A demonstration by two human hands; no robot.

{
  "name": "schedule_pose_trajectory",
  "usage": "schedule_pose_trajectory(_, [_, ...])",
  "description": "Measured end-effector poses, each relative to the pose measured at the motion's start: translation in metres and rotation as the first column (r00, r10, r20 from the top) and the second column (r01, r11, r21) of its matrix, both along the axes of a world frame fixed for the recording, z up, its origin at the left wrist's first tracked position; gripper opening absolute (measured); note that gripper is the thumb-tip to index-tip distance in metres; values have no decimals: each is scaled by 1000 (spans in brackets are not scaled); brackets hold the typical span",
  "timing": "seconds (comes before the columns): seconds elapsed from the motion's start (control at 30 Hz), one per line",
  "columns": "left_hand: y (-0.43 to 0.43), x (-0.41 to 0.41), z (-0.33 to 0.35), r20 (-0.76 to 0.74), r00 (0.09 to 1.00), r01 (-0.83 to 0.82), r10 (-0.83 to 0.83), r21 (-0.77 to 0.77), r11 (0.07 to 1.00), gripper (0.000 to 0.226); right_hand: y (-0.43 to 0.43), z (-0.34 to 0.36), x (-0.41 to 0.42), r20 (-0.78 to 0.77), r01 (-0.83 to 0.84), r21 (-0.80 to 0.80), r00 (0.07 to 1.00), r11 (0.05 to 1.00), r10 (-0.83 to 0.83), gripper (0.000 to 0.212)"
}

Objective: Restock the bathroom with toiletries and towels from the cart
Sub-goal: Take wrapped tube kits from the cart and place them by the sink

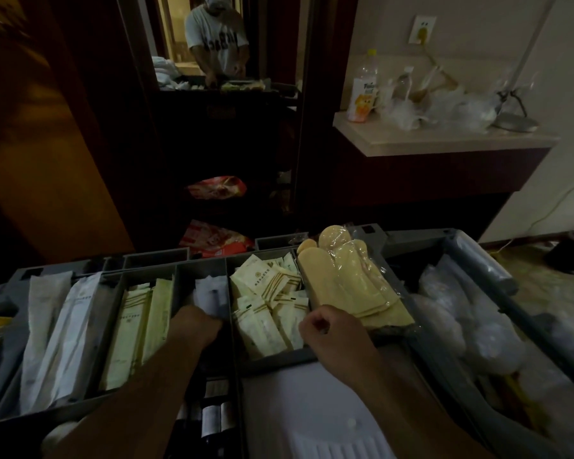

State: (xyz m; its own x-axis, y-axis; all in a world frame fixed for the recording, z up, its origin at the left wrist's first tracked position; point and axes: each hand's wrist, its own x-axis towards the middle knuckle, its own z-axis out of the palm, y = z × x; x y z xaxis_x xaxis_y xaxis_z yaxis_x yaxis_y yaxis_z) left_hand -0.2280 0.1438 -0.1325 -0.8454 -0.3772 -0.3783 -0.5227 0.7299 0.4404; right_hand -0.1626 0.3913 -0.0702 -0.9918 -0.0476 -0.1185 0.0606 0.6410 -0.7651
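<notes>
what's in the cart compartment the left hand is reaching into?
White paper-wrapped packets stand at its far end. The left hand covers the middle, so anything under it, or in its grip, is hidden. Dark small bottles lie nearer.

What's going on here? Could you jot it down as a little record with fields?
place: cart tray with compartments, facing a mirror
left hand: reaching into the narrow compartment of white packets
right hand: closed in a fist by the cream sachets
right of sachets: wrapped slippers
far left: long white sleeves
shelf: juice bottle
</notes>
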Motion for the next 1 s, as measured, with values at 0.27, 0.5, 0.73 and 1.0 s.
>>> schedule_pose_trajectory(0.27, [1,6,10,43,996,84,-84,-2,996,35,-5,-3,2,3,-4,-6,1000,1000,4,4])
schedule_pose_trajectory(0.5, [-4,26,27,-230,973,1,8,40,999,25,-11,-11,-3,13,-18,18,1000,1000,18,8])
schedule_pose_trajectory(0.73, [-50,56,60,-118,927,-197,355,651,733,11,-58,-13,-22,5,-102,32,995,994,102,9])
schedule_pose_trajectory(1.0, [-117,115,66,-148,852,-184,501,813,553,12,-148,-23,-37,23,-313,251,948,916,317,26])
